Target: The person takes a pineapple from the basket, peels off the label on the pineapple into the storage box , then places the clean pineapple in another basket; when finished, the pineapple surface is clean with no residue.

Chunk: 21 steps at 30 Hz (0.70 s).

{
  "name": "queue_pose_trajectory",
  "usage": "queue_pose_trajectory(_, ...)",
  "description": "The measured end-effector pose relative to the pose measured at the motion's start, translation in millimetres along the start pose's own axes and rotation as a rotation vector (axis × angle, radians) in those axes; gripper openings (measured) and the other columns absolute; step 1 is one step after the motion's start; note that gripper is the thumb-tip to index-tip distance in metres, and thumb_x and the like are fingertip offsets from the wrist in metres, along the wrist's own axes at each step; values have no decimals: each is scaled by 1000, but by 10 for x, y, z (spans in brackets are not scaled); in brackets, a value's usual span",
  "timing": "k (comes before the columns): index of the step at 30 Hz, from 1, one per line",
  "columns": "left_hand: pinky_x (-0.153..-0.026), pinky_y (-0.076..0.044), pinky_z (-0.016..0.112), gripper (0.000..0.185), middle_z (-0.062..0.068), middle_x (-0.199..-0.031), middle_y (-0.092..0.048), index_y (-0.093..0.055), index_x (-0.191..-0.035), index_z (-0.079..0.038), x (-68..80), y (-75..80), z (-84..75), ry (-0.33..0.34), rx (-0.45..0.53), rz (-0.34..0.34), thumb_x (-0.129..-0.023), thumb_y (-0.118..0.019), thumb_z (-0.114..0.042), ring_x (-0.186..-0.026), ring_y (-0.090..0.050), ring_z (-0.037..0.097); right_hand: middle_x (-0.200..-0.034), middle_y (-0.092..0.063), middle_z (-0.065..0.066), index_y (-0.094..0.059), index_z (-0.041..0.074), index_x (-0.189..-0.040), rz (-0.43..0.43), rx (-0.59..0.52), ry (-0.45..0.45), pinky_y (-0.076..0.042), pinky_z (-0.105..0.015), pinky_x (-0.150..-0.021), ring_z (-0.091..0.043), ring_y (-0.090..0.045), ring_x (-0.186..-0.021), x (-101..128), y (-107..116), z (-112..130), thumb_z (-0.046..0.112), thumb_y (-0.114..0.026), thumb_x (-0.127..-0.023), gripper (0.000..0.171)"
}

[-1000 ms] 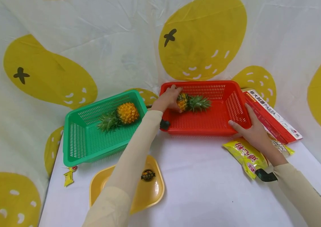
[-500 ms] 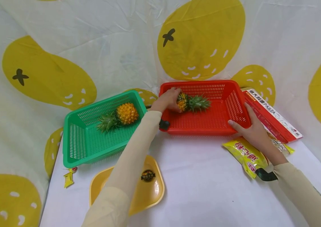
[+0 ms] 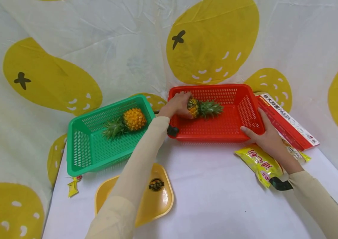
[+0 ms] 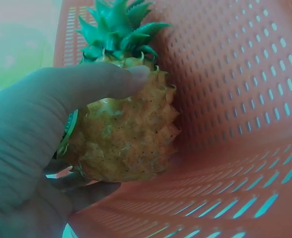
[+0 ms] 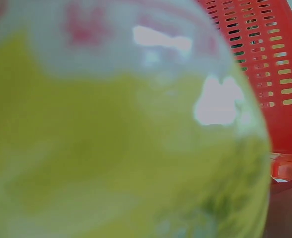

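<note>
My left hand reaches into the left end of a red plastic basket and grips a small pineapple by its body. The pineapple lies on its side, leaves pointing right. In the left wrist view, the thumb crosses the fruit near its crown, and the other fingers curl beneath it. At the basket's right end, my right hand holds the front corner, thumb at the rim and fingers along the outer side. A yellow noodle bag fills most of the right wrist view, blurred.
A green basket with another pineapple stands left. In front of it are a yellow tray, partly behind my left arm, and a small yellow packet. Right of the red basket lie a red pasta box and the noodle bag.
My left hand and the pineapple have shifted very slightly right inside the red basket. The right hand keeps its place at the basket's corner.
</note>
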State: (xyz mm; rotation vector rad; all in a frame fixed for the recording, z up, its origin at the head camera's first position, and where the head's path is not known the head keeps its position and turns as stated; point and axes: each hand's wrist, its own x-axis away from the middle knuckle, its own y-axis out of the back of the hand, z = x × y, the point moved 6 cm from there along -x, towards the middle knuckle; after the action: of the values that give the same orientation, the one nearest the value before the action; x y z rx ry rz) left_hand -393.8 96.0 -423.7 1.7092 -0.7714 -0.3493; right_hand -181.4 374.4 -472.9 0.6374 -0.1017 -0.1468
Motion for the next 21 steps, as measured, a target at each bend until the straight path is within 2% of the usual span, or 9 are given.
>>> queue_pose_trajectory(6, -107, -43, 37, 78, 7, -134, -54, -50, -145, -12, 4, 4, 20, -30, 36, -36, -83, -90, -37, -123, -50, 23, -173, -11, -19, 10, 43, -167, -7, -2, 9, -47, -72, -93, -54, -19, -149, -1, -14, -10, 58, -71, -96, 110)
queue_pose_trajectory(12, -108, -43, 35, 80, 5, -137, -56, -51, -147, -11, 42, 22, 19, -54, 56, -54, -83, -89, -40, -125, -49, 20, -173, -10, -21, 11, 43, -167, 2, 5, 6, -47, -73, -94, -55, -19, -148, -12, -35, -18, 61, -70, -95, 110)
queue_pose_trajectory(21, -108, -42, 33, 78, 6, -137, -56, -53, -147, -11, 111, 64, -111, -128, 120, -81, -84, -89, -38, -127, -50, 21, -171, -12, -27, 11, 41, -168, 2, 19, 5, -45, -76, -94, -58, -19, -147, -22, -6, -20, 61, -67, -97, 107)
